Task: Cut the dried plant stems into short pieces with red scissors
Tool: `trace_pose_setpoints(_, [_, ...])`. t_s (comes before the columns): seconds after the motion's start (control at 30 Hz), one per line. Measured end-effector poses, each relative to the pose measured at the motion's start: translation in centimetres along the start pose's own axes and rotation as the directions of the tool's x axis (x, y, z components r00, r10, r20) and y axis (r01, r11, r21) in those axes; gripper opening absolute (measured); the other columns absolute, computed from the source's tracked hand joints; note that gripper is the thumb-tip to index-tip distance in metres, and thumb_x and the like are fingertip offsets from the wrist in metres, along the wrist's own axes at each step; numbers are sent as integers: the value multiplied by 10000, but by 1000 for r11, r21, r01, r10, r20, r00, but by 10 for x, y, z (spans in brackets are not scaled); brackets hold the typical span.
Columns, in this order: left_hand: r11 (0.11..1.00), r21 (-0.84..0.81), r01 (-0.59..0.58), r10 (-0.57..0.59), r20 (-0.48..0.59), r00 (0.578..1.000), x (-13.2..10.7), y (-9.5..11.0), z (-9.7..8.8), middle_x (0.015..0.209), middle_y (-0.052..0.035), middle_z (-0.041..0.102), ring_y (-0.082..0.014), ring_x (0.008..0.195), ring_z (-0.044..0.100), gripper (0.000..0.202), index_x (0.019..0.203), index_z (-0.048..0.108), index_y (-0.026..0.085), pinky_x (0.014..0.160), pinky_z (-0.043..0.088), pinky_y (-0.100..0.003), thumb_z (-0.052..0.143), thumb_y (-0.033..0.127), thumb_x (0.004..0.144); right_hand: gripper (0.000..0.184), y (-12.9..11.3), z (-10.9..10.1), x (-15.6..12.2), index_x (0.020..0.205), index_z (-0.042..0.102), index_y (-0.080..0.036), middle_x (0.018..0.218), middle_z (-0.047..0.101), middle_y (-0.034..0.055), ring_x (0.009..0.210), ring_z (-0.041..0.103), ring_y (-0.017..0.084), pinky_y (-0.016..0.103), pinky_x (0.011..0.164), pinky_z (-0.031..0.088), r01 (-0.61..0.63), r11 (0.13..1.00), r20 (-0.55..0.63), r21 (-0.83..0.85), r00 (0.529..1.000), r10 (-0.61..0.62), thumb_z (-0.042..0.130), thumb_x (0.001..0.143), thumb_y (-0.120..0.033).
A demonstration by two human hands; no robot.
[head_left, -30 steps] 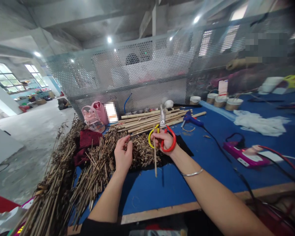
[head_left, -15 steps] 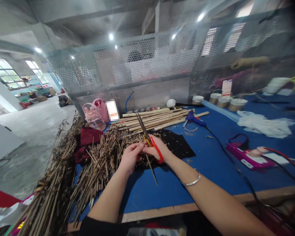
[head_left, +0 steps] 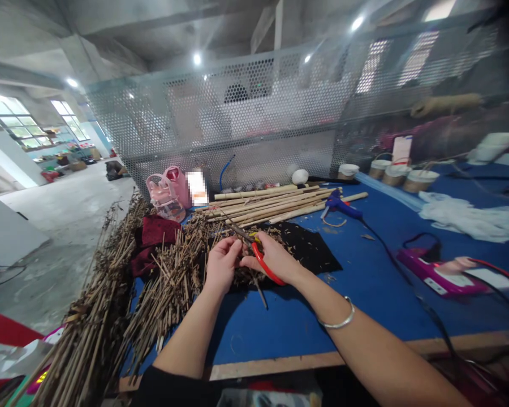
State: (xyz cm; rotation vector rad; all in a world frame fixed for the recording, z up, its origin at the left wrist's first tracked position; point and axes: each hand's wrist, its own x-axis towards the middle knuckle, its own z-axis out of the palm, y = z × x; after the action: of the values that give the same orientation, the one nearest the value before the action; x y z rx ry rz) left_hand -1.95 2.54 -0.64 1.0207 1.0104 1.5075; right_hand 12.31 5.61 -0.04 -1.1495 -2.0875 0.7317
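Observation:
My right hand (head_left: 277, 259) is closed around scissors (head_left: 263, 264) with red and yellow handles, their dark blades pointing up and to the left. Close beside it, my left hand (head_left: 220, 264) pinches a thin dried stem (head_left: 261, 294), whose lower end slants down below the hands. The grip on the stem is partly hidden by my fingers. Under both hands lies a black cloth (head_left: 318, 251) strewn with dry plant scraps. A heap of cut dried stalks (head_left: 173, 282) is just left of my left hand.
Long dried stalks (head_left: 85, 322) lean along the table's left edge. Pale sticks (head_left: 275, 204) lie behind the cloth. To the right are a blue glue gun (head_left: 343, 208) with its cord, a purple power strip (head_left: 436, 274) and white plastic (head_left: 466, 217). A perforated metal screen (head_left: 186, 124) stands behind.
The scissors have tilted, with their blades now lower and farther left. My hands have shifted slightly left, and the stem's lower end sits a little higher. The view has moved slightly.

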Motion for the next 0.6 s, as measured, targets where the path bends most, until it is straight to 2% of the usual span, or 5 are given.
trace_pose_setpoints(0.17, [984, 125, -130, 137, -46, 990, 0, 1, 2, 696, -13, 616, -94, 627, 536, 229, 742, 612, 123, 639, 426, -213, 615, 351, 719, 484, -4, -1, 0, 948, 516, -172, 930, 555, 59, 862, 520, 188, 309, 760, 395, 44, 996, -47, -76, 998, -48, 711, 598, -443])
trace_pose_setpoints(0.37, [991, 96, -98, 102, -32, 994, -3, -1, 5, 663, -3, 611, -92, 583, 529, 220, 737, 600, 132, 595, 417, -214, 619, 350, 716, 462, -2, 2, -1, 913, 495, -178, 916, 548, 57, 855, 515, 191, 308, 741, 398, 42, 992, -94, -118, 994, -53, 691, 612, -468])
trace_pose_setpoints(0.6, [980, 159, -120, 130, -52, 990, -5, 2, 6, 647, 7, 610, -83, 574, 525, 206, 717, 588, 135, 591, 418, -205, 609, 340, 730, 502, -3, -4, -1, 891, 484, -172, 902, 553, 72, 839, 523, 202, 304, 717, 395, 84, 974, -66, -209, 993, -100, 685, 591, -521])
